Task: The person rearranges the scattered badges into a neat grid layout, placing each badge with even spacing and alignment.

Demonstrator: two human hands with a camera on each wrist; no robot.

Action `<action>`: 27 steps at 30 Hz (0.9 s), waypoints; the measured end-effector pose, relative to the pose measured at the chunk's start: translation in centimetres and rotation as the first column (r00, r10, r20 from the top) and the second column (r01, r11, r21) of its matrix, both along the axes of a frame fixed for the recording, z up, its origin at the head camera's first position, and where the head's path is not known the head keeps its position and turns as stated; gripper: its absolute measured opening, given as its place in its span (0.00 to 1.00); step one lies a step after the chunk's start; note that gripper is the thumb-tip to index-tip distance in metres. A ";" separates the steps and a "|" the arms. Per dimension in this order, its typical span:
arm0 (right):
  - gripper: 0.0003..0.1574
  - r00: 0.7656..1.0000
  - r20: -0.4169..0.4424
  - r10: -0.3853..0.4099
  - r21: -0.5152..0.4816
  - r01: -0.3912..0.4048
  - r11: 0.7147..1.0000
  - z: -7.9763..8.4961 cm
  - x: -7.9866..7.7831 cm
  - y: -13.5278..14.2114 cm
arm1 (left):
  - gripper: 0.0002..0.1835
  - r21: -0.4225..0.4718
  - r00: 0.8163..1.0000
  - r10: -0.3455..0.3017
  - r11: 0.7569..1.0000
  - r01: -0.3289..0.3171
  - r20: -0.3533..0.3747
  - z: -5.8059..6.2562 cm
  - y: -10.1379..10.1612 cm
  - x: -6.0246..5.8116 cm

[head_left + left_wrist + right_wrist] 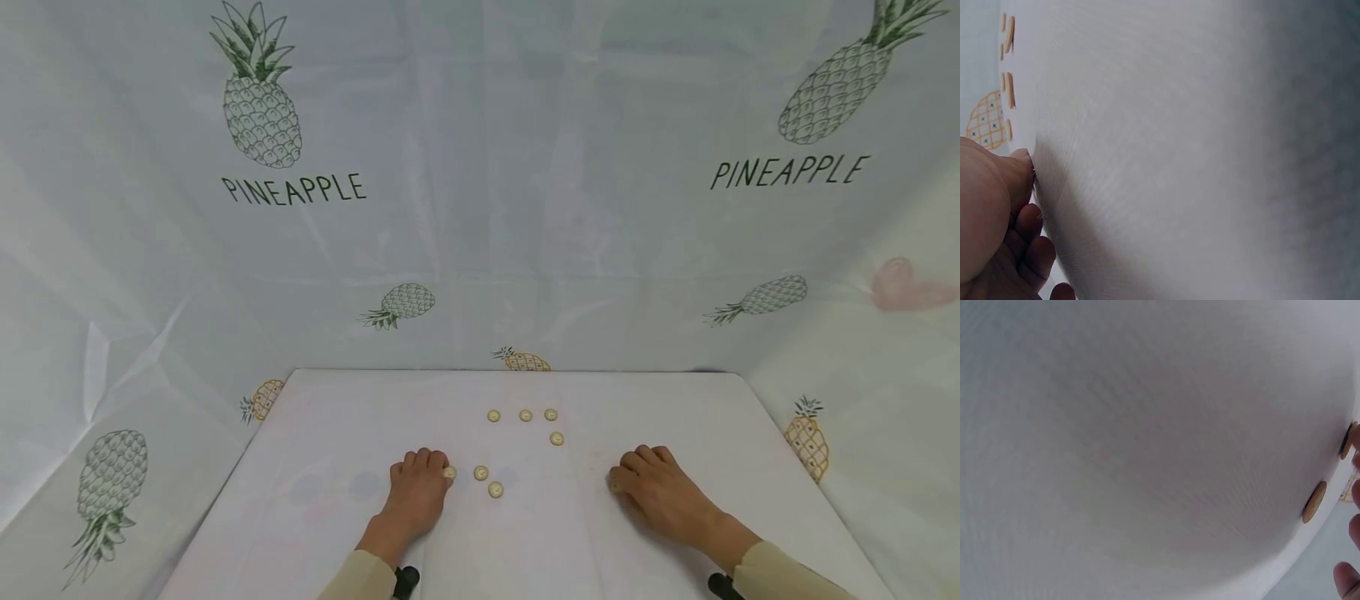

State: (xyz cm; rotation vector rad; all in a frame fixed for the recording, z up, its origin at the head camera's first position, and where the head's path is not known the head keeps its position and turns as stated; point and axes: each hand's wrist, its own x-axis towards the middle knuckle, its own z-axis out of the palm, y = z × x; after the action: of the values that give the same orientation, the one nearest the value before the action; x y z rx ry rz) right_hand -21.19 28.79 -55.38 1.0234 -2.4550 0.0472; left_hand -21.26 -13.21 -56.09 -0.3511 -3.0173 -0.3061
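In the head view my left hand (422,487) is low over the table with bent fingers. It grips the edge of a round pale wooden disc (449,472), partly covered by the fingers. Two more discs lie just right of it, one level (481,472) and one slightly nearer (496,489). My right hand (654,490) rests on the table further right, its fingers curled at another wooden disc (614,484), mostly hidden. The left wrist view shows the left thumb (1019,169) down at the tabletop; its disc is hidden there. A disc (1315,502) stands near the right fingertips in the right wrist view.
Farther back on the white table (337,417) lies a row of three discs, left (493,416), middle (526,415) and right (551,414), with another disc (557,438) just in front. A pineapple-printed cloth (480,208) hangs behind and along both sides.
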 end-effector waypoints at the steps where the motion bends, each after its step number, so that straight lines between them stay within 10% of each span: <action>1: 0.14 1.000 -0.013 -0.008 0.001 0.008 1.000 0.0 0.0 0.0 | 0.13 0.000 1.000 0.000 1.000 0.000 -0.005 0.0 0.0 0.0; 27: 0.12 0.998 -0.044 -0.051 -0.005 0.051 0.999 -0.3 -0.6 -0.9 | 0.12 0.011 0.999 0.006 1.000 -0.005 -0.037 0.1 0.2 0.3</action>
State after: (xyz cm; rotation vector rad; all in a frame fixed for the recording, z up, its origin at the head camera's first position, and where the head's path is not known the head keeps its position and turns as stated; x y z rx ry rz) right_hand -21.78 27.86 -55.71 0.9501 -2.4384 0.0120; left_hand -20.92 -13.03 -55.94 -0.3436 -2.9790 -0.3116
